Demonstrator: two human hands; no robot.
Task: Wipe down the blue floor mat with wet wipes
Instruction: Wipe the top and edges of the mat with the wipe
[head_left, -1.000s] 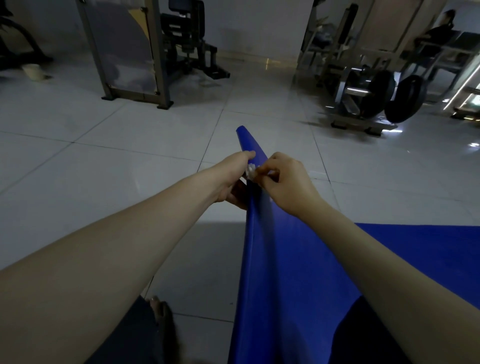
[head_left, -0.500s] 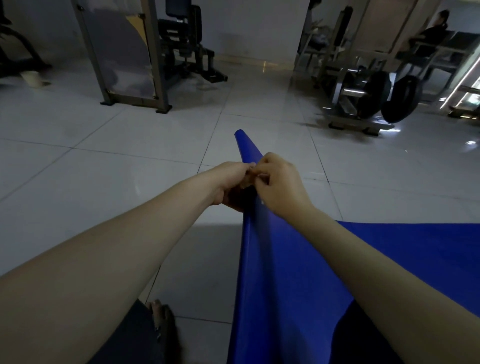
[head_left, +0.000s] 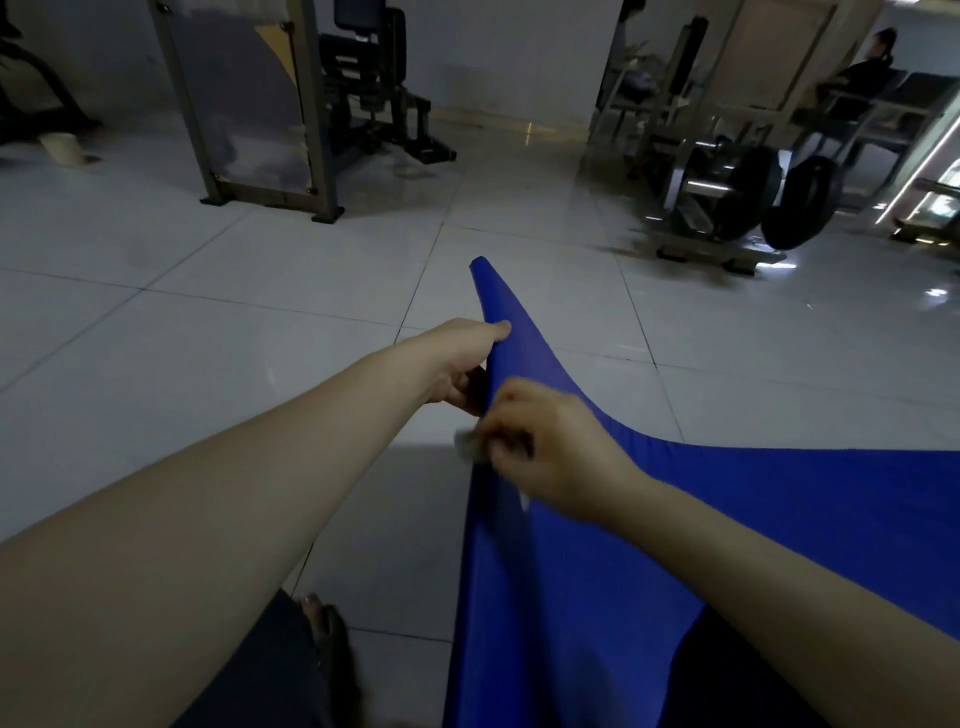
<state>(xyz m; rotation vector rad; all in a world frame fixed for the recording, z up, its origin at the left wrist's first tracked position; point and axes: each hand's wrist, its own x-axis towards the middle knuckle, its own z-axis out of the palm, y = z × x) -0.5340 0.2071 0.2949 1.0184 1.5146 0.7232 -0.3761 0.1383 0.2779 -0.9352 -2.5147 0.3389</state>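
The blue floor mat (head_left: 623, 545) lies over my lap, its left edge lifted into a ridge that ends in a raised corner ahead. My left hand (head_left: 462, 364) grips that lifted edge near the corner, thumb on top and fingers underneath. Just below it, my right hand (head_left: 550, 447) pinches a small crumpled white wet wipe (head_left: 470, 446) against the mat's edge. The wipe and right hand are blurred by motion. Most of the wipe is hidden by my fingers.
White tiled floor (head_left: 208, 338) stretches all around. A metal-framed gym machine (head_left: 270, 114) stands at the back left, with a pale cup (head_left: 61, 148) on the floor further left. A weight-plate rack (head_left: 743, 202) is back right, and a person sits behind it (head_left: 867, 67). My foot (head_left: 324, 629) shows bottom left.
My right hand has slid back toward me along the mat's edge with the wipe, separating from my left hand. The left hand keeps its grip near the corner.
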